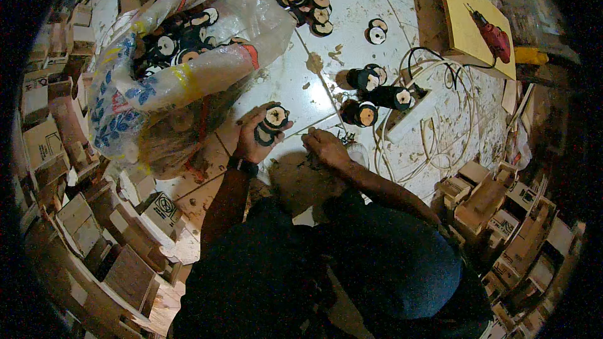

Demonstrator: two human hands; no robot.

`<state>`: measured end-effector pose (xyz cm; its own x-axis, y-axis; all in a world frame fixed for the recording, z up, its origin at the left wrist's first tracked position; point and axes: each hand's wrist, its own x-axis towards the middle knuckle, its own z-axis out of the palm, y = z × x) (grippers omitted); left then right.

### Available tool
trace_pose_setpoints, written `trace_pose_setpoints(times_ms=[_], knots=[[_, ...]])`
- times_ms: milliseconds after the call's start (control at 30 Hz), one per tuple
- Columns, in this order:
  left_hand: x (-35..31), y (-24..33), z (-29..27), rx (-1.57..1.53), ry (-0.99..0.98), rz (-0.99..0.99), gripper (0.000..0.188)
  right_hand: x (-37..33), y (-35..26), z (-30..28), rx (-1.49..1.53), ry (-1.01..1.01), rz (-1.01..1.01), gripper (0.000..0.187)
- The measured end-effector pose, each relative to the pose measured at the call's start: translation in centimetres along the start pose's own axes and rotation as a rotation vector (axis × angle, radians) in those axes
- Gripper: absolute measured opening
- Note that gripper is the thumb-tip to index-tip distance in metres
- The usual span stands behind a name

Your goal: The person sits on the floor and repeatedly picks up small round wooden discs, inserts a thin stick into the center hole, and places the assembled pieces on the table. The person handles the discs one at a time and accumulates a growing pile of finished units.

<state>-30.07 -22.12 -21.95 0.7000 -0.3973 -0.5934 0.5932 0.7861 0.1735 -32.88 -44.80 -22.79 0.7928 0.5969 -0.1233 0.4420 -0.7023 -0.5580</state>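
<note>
Head view: left hand (pixel 254 138) grips stacked black wheels (pixel 271 123) (raised), right hand (pixel 325 146) pinches debris on floor (pixel 282 81).

Dark wristwatch (pixel 244 166) on left wrist, bare forearms, dark clothing.

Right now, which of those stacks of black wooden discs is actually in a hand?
The short stack in the left hand, its fingers wrapped round it above the floor tile. The three other stacks lie untouched on the floor beside the white cable.
</note>
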Motion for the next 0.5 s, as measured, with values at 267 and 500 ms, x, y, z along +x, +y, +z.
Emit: trace_pose_setpoints(times_ms=[267,500], knots=[[-0.8,-1.1,0.7,0.053,-0.145,0.01,0.038,3.2,-3.2,-6.3,0.906,0.303,0.445,0.021],[-0.3,-0.5,1.6,0.562,-0.1,0.106,0.038,5.5,-4.3,-8.2,0.936,0.349,0.38,0.022]])
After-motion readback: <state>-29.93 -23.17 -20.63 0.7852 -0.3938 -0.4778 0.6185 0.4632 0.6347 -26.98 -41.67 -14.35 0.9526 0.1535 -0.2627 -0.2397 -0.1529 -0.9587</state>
